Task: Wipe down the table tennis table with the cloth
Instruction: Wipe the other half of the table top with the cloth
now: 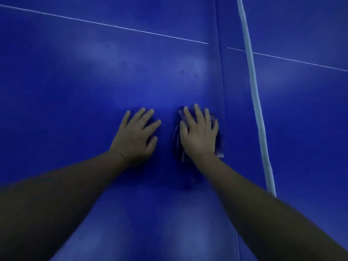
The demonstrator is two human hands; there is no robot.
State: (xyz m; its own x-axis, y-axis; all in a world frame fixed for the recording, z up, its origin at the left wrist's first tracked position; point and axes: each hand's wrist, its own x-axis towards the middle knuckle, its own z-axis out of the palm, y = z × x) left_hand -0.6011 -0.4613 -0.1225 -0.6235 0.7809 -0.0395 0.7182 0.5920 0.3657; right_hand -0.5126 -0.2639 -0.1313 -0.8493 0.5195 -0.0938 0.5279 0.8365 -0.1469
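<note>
One wiper: right hand [199, 137], fingers straight, presses cloth [176, 142] onto desk [90, 81].
One brace: left hand [136, 137], flat, empty.

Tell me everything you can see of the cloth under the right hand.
The cloth is a crumpled rag, dark blue-purple with paler streaks, seemingly soft fabric. It lies bunched on the blue table, near the net's white band. The right hand presses on it with straight, spread fingers, hiding its middle; only its left folds and a right corner show. The left hand lies beside it, not touching.
</note>
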